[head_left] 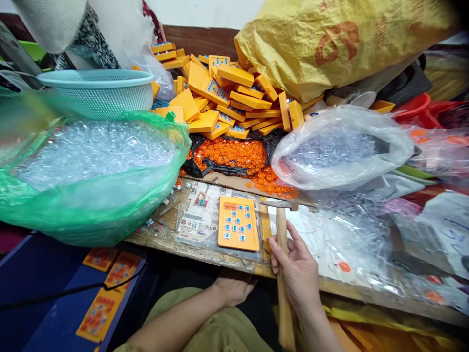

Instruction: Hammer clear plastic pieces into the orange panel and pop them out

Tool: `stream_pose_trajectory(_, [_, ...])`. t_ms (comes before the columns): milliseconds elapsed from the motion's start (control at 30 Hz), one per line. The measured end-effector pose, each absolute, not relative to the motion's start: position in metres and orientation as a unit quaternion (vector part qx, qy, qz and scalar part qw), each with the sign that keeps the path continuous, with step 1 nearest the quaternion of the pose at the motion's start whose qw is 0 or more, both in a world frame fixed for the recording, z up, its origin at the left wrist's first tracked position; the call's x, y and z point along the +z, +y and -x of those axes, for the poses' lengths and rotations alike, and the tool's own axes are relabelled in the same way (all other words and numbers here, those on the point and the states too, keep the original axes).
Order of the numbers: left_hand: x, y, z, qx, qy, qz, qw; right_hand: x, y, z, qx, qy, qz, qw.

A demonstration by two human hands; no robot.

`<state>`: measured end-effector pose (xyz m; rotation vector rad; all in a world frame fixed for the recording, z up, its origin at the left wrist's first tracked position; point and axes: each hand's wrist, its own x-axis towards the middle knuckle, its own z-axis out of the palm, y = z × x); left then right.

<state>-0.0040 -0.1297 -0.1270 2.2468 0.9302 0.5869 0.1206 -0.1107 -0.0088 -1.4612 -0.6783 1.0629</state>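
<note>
My right hand (298,261) is closed around the wooden handle of a hammer (281,234), its metal head resting over the right part of the bench. To the left of the hammer lies an orange plastic panel (234,237) on a printed sheet (196,215). Several small clear squares with blue centres sit in the panel, and two orange round caps (230,206) are near its top left corner. Below the bench edge, close to my lap, is my left hand (233,289); its fingers are mostly hidden.
A green bag (120,208) of clear plastic pieces stands left, a white bag (340,178) of similar pieces right. Orange caps (230,154) fill a black bag behind the panel, under piled orange panels (234,76). Filled panels (100,313) lie on a blue surface lower left.
</note>
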Motion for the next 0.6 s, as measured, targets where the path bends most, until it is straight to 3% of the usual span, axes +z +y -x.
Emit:
stream_pose_trajectory(400, [-0.125, -0.11, 0.003, 0.238, 0.371, -0.851, 0.287, -0.009, -0.11, -0.121, 0.453, -0.302, 0.624, 0.561])
stream_pose_trajectory(600, [-0.121, -0.141, 0.011, 0.219, 0.317, -0.881, 0.274, -0.01, -0.11, -0.122, 0.464, -0.293, 0.62, 0.561])
